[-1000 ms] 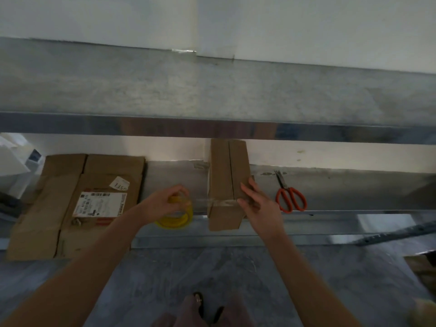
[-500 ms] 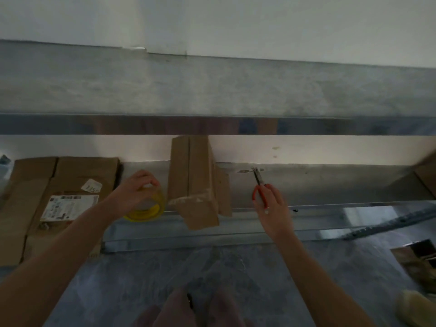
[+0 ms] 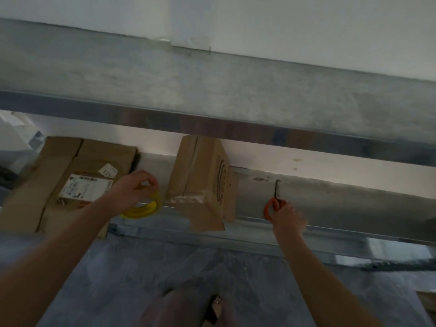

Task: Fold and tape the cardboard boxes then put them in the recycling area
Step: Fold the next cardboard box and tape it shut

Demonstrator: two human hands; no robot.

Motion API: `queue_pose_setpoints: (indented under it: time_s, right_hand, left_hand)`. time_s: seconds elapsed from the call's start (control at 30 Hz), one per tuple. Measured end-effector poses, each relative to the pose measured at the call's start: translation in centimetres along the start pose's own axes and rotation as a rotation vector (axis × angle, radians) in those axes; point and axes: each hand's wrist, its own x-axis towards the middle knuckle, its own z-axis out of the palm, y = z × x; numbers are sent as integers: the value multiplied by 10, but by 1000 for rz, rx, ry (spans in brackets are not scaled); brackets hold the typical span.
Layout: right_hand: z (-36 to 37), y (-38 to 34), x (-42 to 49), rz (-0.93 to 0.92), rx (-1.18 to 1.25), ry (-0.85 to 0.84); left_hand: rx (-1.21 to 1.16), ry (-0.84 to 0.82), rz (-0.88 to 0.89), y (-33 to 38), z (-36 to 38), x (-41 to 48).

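Tape roll [image 3: 142,209] left, scissors [image 3: 276,197] right.

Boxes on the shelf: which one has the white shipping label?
The flat box at far left, beside the left hand. The folded box in the middle shows tape, no label.

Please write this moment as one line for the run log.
left hand: holds tape roll | right hand: grips scissors | box: on shelf, tape across it

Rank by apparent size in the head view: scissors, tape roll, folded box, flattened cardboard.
flattened cardboard
folded box
tape roll
scissors; the right hand covers part of them, so the last two are unsure.
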Motion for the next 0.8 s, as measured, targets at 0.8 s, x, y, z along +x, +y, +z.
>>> queue_pose_setpoints:
  time_s: [0.8]
  right_hand:
    - [-1, -123, -307, -198, 533, 182]
  left_hand:
    - [38, -190, 363, -23, -49, -6]
